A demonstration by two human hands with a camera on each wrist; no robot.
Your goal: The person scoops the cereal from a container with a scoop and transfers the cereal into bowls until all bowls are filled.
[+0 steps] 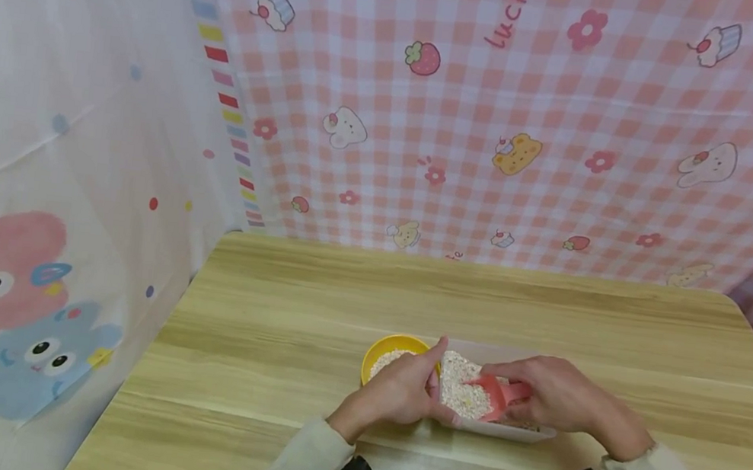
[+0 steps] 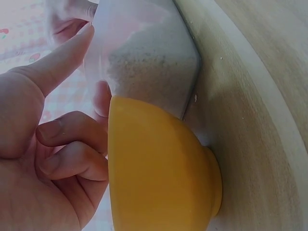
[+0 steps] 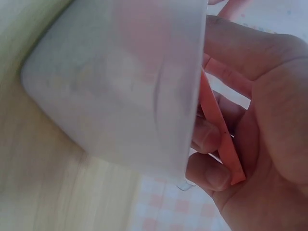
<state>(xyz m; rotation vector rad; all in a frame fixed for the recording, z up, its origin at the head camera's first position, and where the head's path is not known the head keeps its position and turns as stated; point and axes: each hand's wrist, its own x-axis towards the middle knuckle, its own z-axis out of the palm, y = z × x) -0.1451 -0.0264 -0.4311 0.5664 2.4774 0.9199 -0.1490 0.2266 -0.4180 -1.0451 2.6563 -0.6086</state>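
A translucent plastic box [image 1: 507,431] of pale oat-like flakes [image 1: 459,397] stands on the table, also close up in both wrist views. My left hand [image 1: 398,390] holds its left end, thumb and a finger at the rim. Two more fingers curl beside a yellow bowl [image 2: 154,168], which overlaps the box's end in the left wrist view. More flakes [image 1: 385,360] lie in the bowl. In my right hand [image 1: 555,395] is the handle of a red scoop [image 1: 497,397], its head down among the flakes. The scoop's handle [image 3: 221,130] passes between thumb and fingers.
The wood-grain table [image 1: 287,295] reaches back to a pink checked cloth [image 1: 389,114]. A white printed cloth [image 1: 85,120] hangs at the left. A few loose flakes [image 2: 196,98] lie on the table beside the box.
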